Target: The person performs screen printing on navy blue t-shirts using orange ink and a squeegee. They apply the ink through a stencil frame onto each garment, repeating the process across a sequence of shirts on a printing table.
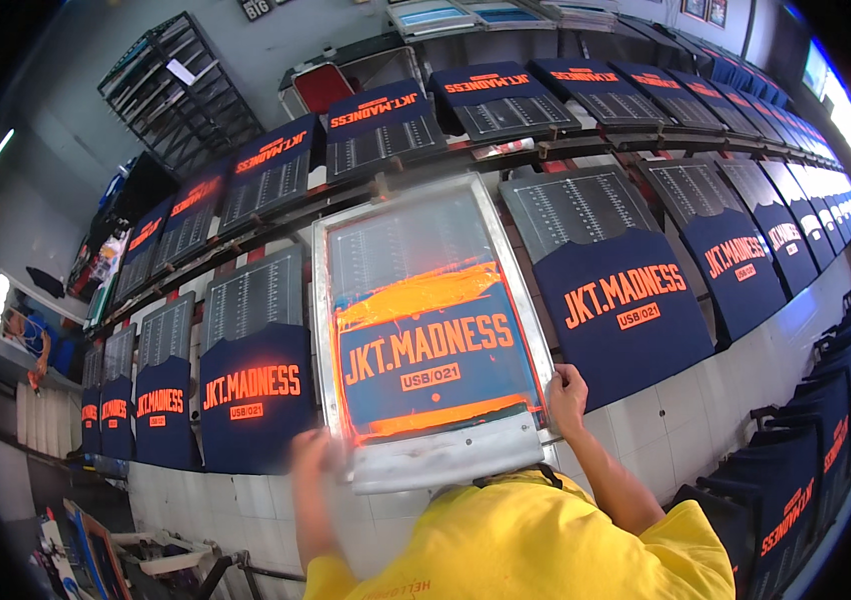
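Observation:
A screen printing frame [323,300] with a pale metal rim lies over one of the print boards in front of me. Its mesh carries orange lettering and a thick smear of orange ink [416,293] above it. Across its near end sits a wide pale grey bar [446,458], which looks like a squeegee. My right hand [568,398] is closed on the frame's right edge near the close corner. At the close left corner, beside the bar's end, is my left hand [313,455]; motion blurs its fingers.
Navy shirts with orange print [626,300] lie on boards to both sides, and a second row [376,115] stands behind. More printed shirts [791,490] hang at the lower right. A dark rack [181,85] stands at the far left. White tiled floor [636,425] shows below.

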Tool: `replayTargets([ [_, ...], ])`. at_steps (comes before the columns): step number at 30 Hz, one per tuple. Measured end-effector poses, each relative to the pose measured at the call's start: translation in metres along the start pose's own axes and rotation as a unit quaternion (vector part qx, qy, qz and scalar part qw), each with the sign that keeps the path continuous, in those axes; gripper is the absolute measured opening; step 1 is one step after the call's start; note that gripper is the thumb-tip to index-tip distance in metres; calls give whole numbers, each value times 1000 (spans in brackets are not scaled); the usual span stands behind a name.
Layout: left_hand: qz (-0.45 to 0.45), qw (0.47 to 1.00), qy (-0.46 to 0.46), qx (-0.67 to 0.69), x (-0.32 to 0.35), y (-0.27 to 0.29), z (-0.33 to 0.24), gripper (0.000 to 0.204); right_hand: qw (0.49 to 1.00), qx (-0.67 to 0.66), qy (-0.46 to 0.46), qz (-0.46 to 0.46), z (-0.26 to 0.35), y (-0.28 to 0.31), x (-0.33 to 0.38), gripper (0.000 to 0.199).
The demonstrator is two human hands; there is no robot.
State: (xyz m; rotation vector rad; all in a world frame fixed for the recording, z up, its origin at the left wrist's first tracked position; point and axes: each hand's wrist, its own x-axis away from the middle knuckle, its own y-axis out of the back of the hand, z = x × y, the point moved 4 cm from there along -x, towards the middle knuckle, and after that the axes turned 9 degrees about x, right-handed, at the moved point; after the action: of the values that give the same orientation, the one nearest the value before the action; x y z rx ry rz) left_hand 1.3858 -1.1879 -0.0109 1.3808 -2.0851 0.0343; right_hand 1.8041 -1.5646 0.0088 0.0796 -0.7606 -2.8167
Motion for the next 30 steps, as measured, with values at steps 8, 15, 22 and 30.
replayTargets([
  [8, 9, 994, 3, 113, 17, -2, -8, 21, 998, 51, -31, 23, 10, -2, 0, 22],
  [15, -16, 980, -126, 152, 46, -16, -24, 24, 999, 18, -34, 34, -7, 6, -4, 27],
  [22, -51, 962, -139, 228, 79, -57, -25, 26, 999, -14, -11, 41, -3, 74, -35, 27],
  [30, -84, 975, -92, 183, 197, -263, -99, 25, 1000, -21, 0, 17, -80, 210, -145, 22],
])
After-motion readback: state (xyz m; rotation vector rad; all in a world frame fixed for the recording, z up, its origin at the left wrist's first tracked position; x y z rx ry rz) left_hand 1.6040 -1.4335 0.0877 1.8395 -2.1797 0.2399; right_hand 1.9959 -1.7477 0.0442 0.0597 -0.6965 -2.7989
